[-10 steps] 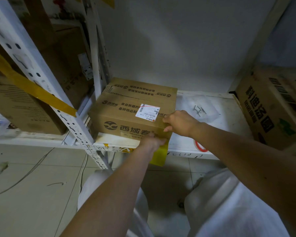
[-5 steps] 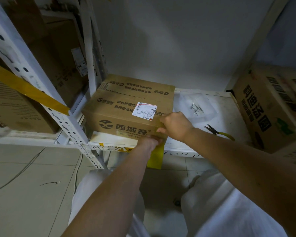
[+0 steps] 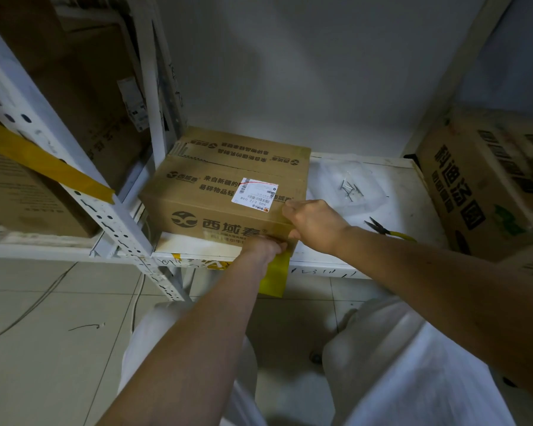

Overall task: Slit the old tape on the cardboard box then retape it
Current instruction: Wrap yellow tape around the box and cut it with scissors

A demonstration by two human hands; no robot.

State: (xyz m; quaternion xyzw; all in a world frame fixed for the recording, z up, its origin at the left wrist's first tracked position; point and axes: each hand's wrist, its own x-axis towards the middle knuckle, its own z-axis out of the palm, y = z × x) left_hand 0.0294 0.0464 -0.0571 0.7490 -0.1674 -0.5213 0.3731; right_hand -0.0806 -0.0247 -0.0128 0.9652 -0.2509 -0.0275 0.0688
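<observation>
Cardboard box has barely moved; your right hand still grips its near corner, left hand pinches the front edge, slitting not begun

1. The cardboard box sat hard against the white upright on its left, leaving no passage there.
2. To its right, bare shelf offered room, cluttered only by loose nails and pliers.
3. A larger carton closed off the shelf's right end.
4. Both hands crowded the box's near right corner.
</observation>
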